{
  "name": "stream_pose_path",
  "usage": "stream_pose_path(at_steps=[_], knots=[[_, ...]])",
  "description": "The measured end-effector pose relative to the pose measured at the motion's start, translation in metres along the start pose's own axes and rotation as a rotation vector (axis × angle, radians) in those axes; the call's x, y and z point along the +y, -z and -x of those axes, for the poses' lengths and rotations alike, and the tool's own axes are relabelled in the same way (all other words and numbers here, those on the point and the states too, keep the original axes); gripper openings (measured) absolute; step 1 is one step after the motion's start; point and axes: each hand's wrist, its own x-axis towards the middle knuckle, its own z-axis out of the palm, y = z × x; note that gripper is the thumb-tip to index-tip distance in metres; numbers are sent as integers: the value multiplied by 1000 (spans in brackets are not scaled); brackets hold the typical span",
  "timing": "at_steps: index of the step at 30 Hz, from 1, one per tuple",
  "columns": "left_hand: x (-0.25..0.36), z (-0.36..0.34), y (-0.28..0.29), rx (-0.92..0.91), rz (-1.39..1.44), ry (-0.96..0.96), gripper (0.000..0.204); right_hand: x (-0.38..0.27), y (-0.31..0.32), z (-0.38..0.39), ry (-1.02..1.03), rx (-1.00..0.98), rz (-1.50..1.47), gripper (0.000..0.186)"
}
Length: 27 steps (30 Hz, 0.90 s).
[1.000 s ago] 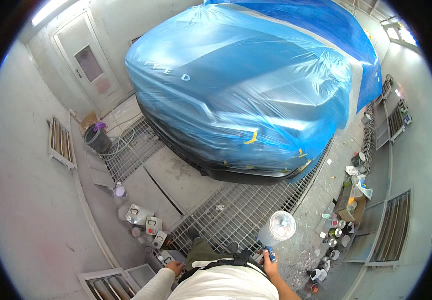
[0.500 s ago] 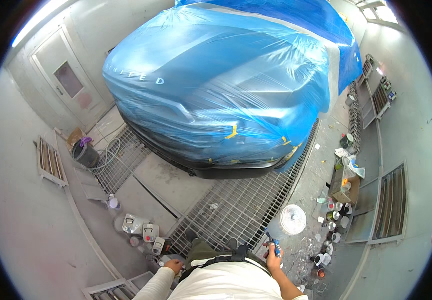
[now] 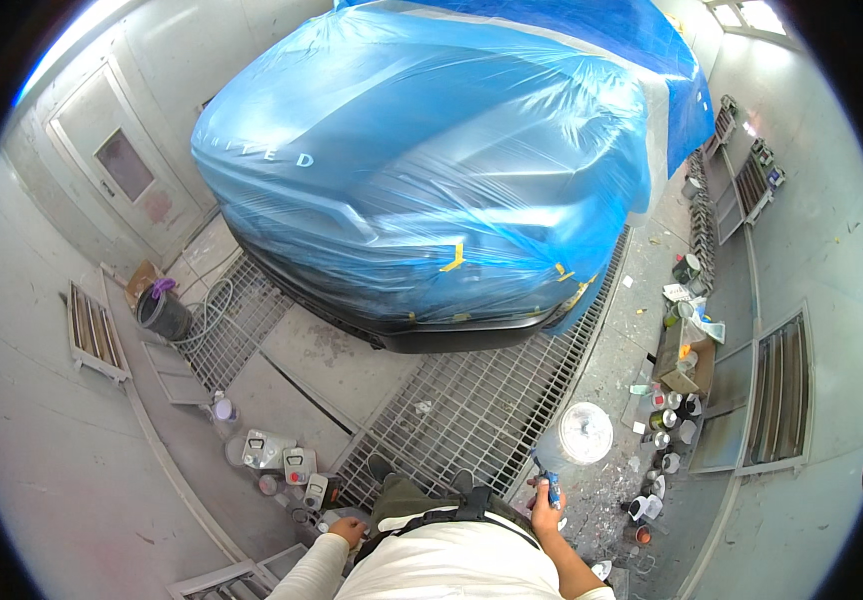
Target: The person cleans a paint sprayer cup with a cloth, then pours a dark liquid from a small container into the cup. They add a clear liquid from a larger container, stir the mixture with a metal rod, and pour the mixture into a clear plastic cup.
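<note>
My right hand [image 3: 548,512], low at my right side, is wrapped round the handle of a blue spray gun [image 3: 554,488]. A large translucent cup with a whitish round lid [image 3: 586,432] sits on top of the gun. My left hand [image 3: 349,530] hangs beside my waist on the left, back upward; its fingers are mostly hidden beneath it, so I cannot make out whether it holds anything. Ahead of me stands a car [image 3: 422,170] under blue plastic sheeting. Its dark lower bumper [image 3: 467,338] is uncovered, and bits of yellow tape [image 3: 455,257] hold the sheeting.
Metal floor grating [image 3: 442,430] runs between me and the car. Canisters [image 3: 300,465] stand left of my feet, near a black bucket [image 3: 164,315] and a coiled hose [image 3: 214,318]. Along the right wall are several cans and cups [image 3: 660,440] and a cardboard box [image 3: 680,365].
The view has turned slightly, so the covered car and walls sit a little further left and higher. My right hand keeps the spray gun at my side; my left hand barely moves.
</note>
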Motion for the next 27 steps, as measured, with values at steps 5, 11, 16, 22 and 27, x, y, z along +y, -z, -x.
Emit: stream_pose_path(at_steps=[5, 11, 16, 22, 27], knots=[[-10, -4, -5, 30, -5, -27, 41, -9, -13, -3, 151, 254, 154, 35], [-28, -8, -11, 51, 97, -25, 45, -19, -35, -21, -111, -243, 114, 46], [-29, -12, 12, 8, 101, 65, 50, -45, -90, -39, 45, -325, 179, 50], [-28, -22, 28, 135, 474, 149, 45, -88, -163, -66, 83, -491, 316, 43], [-44, -15, -24, 412, 901, 240, 39, -109, -233, -99, 100, -644, 172, 39]])
